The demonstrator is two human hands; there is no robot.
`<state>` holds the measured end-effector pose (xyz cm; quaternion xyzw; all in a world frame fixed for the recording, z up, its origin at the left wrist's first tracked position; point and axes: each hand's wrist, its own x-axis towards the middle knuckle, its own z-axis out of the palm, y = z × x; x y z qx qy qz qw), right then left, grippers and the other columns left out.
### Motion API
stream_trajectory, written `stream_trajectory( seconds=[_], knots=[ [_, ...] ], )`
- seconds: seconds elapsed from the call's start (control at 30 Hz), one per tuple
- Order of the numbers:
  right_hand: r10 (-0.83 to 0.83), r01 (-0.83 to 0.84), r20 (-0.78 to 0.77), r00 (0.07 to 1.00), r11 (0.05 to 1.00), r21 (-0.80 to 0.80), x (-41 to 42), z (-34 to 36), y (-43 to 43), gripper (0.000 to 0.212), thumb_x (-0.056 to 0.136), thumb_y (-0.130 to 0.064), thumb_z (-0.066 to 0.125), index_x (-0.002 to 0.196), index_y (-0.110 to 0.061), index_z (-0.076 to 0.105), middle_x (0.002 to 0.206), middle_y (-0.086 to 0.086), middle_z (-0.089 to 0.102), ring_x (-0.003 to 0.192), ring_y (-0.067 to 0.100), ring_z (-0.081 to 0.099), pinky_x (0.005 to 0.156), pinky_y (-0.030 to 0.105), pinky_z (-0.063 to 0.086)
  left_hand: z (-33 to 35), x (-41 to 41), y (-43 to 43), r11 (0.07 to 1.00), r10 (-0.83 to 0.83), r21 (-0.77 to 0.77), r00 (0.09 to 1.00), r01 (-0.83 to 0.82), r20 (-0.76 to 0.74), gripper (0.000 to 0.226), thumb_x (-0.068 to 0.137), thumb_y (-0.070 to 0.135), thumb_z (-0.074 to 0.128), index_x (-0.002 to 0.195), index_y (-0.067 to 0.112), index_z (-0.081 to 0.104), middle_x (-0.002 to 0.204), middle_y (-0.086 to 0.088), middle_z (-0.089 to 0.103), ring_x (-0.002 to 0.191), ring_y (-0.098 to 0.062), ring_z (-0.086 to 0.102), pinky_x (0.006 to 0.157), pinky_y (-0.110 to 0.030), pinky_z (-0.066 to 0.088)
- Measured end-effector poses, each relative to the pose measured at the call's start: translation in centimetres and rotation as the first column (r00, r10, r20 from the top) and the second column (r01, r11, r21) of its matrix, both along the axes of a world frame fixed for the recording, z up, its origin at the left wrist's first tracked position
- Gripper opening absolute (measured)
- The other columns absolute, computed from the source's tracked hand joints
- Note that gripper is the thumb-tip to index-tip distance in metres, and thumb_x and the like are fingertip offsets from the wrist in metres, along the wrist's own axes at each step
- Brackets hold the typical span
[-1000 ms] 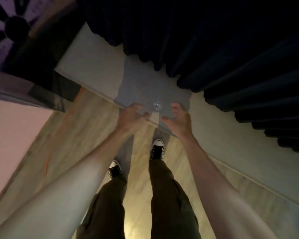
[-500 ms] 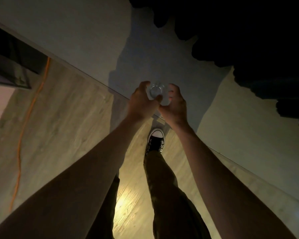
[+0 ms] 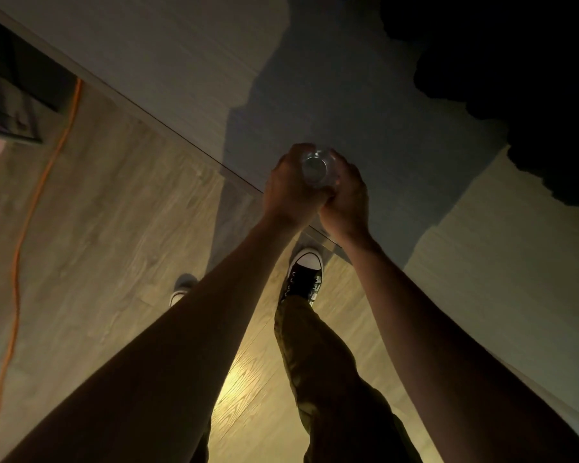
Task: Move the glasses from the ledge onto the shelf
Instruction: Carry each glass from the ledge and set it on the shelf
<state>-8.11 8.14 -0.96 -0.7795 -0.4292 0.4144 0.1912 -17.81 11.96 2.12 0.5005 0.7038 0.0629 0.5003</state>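
A clear drinking glass, seen from above with its round rim toward me, is held between both hands over the pale ledge. My left hand wraps its left side and my right hand wraps its right side, fingers meeting below it. I cannot tell whether the glass touches the ledge surface. The hands hide the lower part of the glass. No shelf can be made out in the dim light.
A dark curtain hangs over the far right of the ledge. An orange cable runs along the wooden floor at left. Dark furniture stands at the upper left. My sneakers stand close to the ledge's front edge.
Both hands, apart beside the glass a second ago, have closed around it. The view has moved in closer over the ledge, and my left foot has come into view.
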Motion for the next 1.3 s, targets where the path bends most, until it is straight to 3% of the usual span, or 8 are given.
stream_trajectory(
  seconds=[0.23,0.4,0.57,0.73,0.9,1.03,1.13,1.3],
  knots=[
    [-0.014,0.019,-0.142,0.990,0.999,0.037,-0.9,2.8,0.4,0.052,0.086,-0.019,0.071,0.136,-0.010,0.061,0.133,0.012,0.068,0.124,0.023,0.064,0.102,0.042,0.056,3.2,-1.6,-0.6,0.983,-0.053,0.173,0.996,0.063,-0.066,0.072,0.075,0.033,0.084,0.141,0.022,0.058,0.131,-0.001,0.071,0.115,-0.021,0.068,0.089,-0.034,0.053],
    [0.012,-0.025,-0.339,0.941,0.999,-0.033,-3.6,9.6,2.1,0.056,0.077,-0.027,0.069,0.130,-0.013,0.058,0.104,-0.015,0.067,0.086,-0.019,0.062,0.073,0.009,0.050,10.3,-5.1,-0.3,0.962,0.038,0.273,0.993,-0.006,-0.114,0.071,0.071,0.046,0.081,0.137,0.028,0.059,0.125,0.001,0.073,0.109,-0.025,0.071,0.087,-0.034,0.056],
    [0.063,-0.072,-0.487,0.871,0.997,0.002,-10.2,20.4,4.4,0.067,0.052,-0.044,0.071,0.116,-0.026,0.061,0.106,0.006,0.072,0.099,0.028,0.070,0.082,0.045,0.058,21.0,-10.9,0.3,0.917,0.201,0.374,0.970,-0.137,-0.137,0.066,0.072,0.048,0.080,0.132,0.035,0.057,0.127,0.005,0.068,0.110,-0.020,0.067,0.084,-0.030,0.047],
    [0.300,-0.302,-0.529,0.794,0.949,0.085,-18.9,34.0,5.9,0.058,0.064,-0.041,0.075,0.118,-0.028,0.062,0.109,-0.010,0.074,0.101,0.014,0.072,0.084,0.038,0.061,34.1,-19.5,-0.5,0.826,0.435,0.461,0.887,-0.324,-0.154,0.059,0.063,0.059,0.071,0.117,0.036,0.063,0.114,0.010,0.071,0.105,-0.020,0.068,0.079,-0.031,0.046],
    [0.533,-0.554,-0.585,0.612,0.816,0.164,-29.1,46.3,4.4,0.049,0.083,0.011,0.068,0.127,-0.008,0.060,0.108,0.002,0.072,0.102,0.010,0.072,0.089,0.031,0.061,46.5,-31.0,-5.3,0.700,0.602,0.519,0.797,-0.491,-0.057,0.050,0.059,0.059,0.074,0.101,0.033,0.070,0.094,0.016,0.075,0.090,-0.009,0.071,0.078,-0.031,0.056],
    [0.440,-0.605,-0.749,0.495,0.793,0.066,-36.8,55.2,0.2,0.044,0.089,0.016,0.057,0.126,-0.007,0.064,0.119,0.023,0.075,0.110,0.035,0.072,0.104,0.051,0.055,54.9,-38.8,-11.9,0.621,0.686,0.585,0.723,-0.521,-0.085,0.045,0.059,0.060,0.075,0.094,0.033,0.071,0.085,0.016,0.075,0.082,-0.005,0.071,0.075,-0.032,0.057],
    [0.328,-0.615,-0.851,0.410,0.788,0.007,-43.1,60.5,-4.8,0.037,0.095,0.015,0.044,0.115,-0.007,0.067,0.106,0.024,0.071,0.099,0.033,0.068,0.107,0.050,0.052,60.6,-44.5,-17.9,0.561,0.748,0.633,0.654,-0.533,-0.112,0.048,0.055,0.065,0.070,0.087,0.029,0.069,0.084,0.014,0.075,0.082,-0.011,0.071,0.075,-0.035,0.057],
    [0.366,-0.740,-0.881,0.300,0.672,0.027,-53.6,68.1,-15.2,0.043,0.091,0.016,0.037,0.111,-0.008,0.066,0.081,0.014,0.072,0.085,0.028,0.069,0.078,0.034,0.061,69.4,-53.8,-30.1,0.475,0.835,0.660,0.534,-0.582,-0.130,0.047,0.061,0.065,0.078,0.090,0.028,0.071,0.089,0.016,0.074,0.087,-0.009,0.070,0.081,-0.035,0.057]
  ],
)
